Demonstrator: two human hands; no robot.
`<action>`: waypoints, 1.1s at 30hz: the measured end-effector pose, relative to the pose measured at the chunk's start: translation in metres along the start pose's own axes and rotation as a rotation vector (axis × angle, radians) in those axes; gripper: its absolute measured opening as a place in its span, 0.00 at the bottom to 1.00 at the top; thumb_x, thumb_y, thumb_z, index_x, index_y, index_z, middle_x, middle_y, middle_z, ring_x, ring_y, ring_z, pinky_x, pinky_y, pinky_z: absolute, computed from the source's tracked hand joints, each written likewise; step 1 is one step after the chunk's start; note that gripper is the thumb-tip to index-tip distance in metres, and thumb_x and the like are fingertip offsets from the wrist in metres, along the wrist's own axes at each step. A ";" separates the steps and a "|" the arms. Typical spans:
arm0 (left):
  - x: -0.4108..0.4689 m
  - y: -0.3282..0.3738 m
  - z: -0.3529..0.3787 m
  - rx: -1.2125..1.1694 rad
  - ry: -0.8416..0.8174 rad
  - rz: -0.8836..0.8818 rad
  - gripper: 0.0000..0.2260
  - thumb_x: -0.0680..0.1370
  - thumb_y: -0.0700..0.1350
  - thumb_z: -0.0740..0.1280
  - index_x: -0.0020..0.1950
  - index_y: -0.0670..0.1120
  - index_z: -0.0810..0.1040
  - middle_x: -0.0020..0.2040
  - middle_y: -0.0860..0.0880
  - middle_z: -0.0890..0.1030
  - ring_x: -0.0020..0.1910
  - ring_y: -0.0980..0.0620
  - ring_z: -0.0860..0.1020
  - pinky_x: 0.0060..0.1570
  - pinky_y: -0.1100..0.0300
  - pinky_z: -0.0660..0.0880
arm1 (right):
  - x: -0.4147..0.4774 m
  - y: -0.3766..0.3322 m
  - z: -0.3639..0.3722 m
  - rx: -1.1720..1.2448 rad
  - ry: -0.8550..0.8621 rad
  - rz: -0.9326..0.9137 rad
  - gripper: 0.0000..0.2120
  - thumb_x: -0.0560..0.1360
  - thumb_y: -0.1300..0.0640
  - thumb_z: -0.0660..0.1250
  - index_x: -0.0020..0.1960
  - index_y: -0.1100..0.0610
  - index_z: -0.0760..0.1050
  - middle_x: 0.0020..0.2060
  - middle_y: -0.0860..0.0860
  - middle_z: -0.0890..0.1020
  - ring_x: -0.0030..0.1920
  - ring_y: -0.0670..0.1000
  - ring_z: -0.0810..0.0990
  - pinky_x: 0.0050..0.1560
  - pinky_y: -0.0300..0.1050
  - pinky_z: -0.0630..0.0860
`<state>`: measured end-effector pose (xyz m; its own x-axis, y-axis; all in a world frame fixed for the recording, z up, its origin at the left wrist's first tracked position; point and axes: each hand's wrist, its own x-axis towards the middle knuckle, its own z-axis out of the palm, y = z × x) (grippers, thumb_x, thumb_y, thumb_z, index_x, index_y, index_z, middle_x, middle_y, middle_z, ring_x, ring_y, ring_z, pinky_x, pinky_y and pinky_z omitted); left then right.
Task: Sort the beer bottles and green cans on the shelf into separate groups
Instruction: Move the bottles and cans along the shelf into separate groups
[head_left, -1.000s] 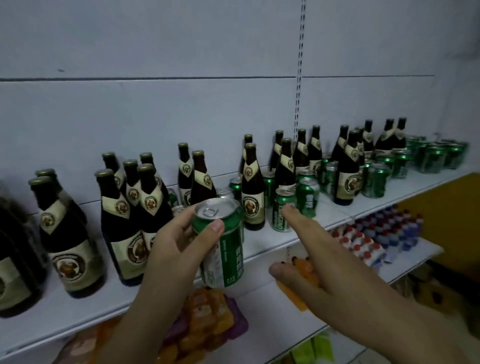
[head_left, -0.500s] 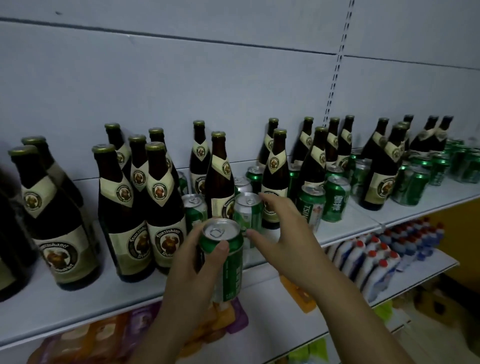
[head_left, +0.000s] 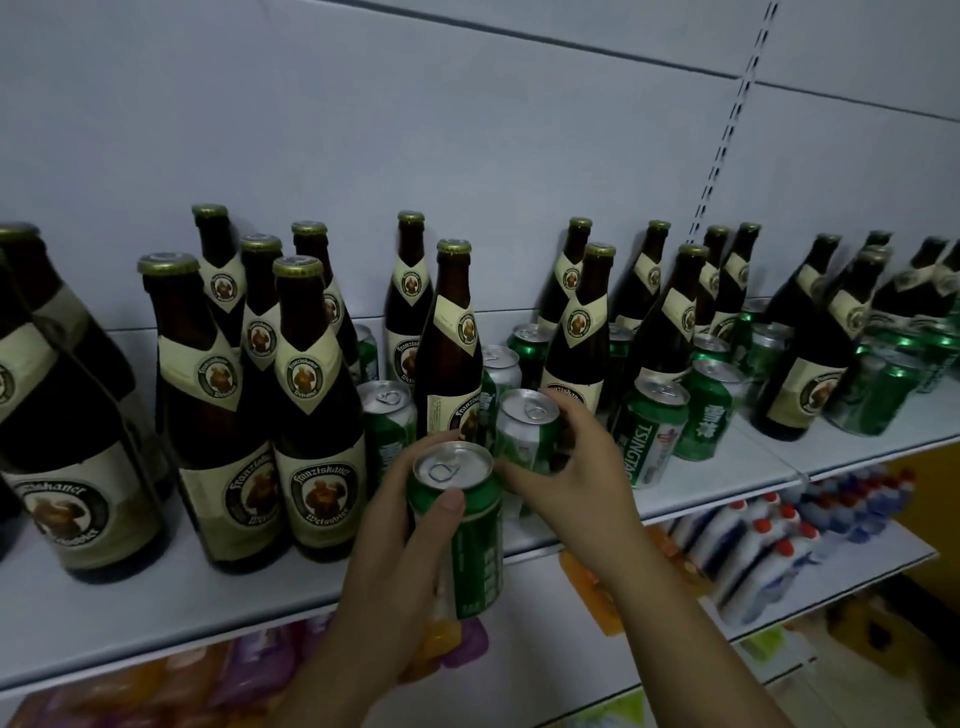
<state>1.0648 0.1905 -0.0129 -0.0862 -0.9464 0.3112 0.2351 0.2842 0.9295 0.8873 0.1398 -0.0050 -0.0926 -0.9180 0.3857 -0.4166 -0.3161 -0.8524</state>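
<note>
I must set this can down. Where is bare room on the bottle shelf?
Bare shelf runs along the front edge before the left bottles, and right of the Tsingtao can. Crowded around the right hand and its can.

Brown beer bottles (head_left: 317, 415) with cream labels stand upright along the shelf (head_left: 156, 613), green cans (head_left: 704, 410) mixed among them — unsorted. My left hand (head_left: 395, 561) holds one can (head_left: 472, 535) upright before the shelf edge; my right hand (head_left: 576, 478) grips a second can (head_left: 524, 421) standing on it.

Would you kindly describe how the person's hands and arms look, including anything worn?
The left hand and right hand are bare: no gloves, rings or watch show. Both forearms are uncovered, with no sleeve in view.
</note>
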 end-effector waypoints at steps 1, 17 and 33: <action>-0.001 0.000 0.000 -0.031 0.022 -0.011 0.22 0.70 0.58 0.70 0.63 0.56 0.81 0.61 0.52 0.84 0.61 0.52 0.82 0.54 0.56 0.80 | -0.005 -0.002 -0.008 0.035 0.005 0.016 0.30 0.67 0.58 0.83 0.63 0.43 0.74 0.53 0.32 0.81 0.55 0.33 0.80 0.52 0.30 0.77; 0.067 0.026 0.133 -0.382 -0.217 -0.196 0.25 0.67 0.54 0.74 0.60 0.43 0.82 0.53 0.40 0.86 0.51 0.41 0.85 0.49 0.44 0.83 | -0.054 -0.022 -0.178 0.400 0.298 0.050 0.31 0.59 0.52 0.80 0.62 0.50 0.80 0.54 0.52 0.87 0.55 0.55 0.86 0.52 0.50 0.84; 0.033 -0.033 0.445 -0.198 -0.558 -0.074 0.19 0.69 0.55 0.76 0.58 0.54 0.79 0.54 0.53 0.87 0.55 0.52 0.85 0.51 0.55 0.83 | -0.174 0.036 -0.435 0.163 0.739 0.119 0.29 0.60 0.44 0.85 0.59 0.35 0.81 0.58 0.45 0.85 0.58 0.50 0.84 0.56 0.55 0.82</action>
<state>0.6231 0.2180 0.0551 -0.5922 -0.7237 0.3543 0.3809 0.1360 0.9146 0.4948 0.3924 0.0510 -0.7331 -0.5672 0.3753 -0.2327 -0.3094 -0.9220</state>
